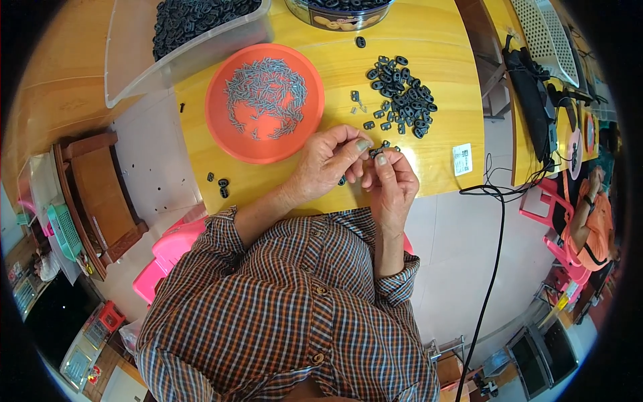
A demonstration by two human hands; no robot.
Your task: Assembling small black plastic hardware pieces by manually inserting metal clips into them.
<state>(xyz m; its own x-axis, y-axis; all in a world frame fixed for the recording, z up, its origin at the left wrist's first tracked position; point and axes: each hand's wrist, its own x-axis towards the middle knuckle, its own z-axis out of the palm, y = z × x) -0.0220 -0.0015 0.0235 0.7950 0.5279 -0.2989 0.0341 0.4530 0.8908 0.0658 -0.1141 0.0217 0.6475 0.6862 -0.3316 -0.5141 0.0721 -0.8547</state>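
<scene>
Close together over the near part of the yellow table, my two hands meet at the fingertips. My right hand (394, 187) pinches a small black plastic part (376, 153) between thumb and fingers. Thumb and forefinger of my left hand (328, 161) are pressed together right beside that part; whatever is between them is too small to make out. Just beyond the hands lies a loose pile of black oval plastic pieces (408, 100). Left of the pile, an orange-red round plate (218, 124) carries many small grey metal screws or pins (268, 94).
A clear plastic bin (201, 57) of black pieces stands at the far left, a round tin (341, 21) of them at the back. Stray pieces (224, 187) lie near the left edge, a white label (462, 159) on the right. A black cable (497, 254) hangs at right. Another person (589, 228) sits farther right.
</scene>
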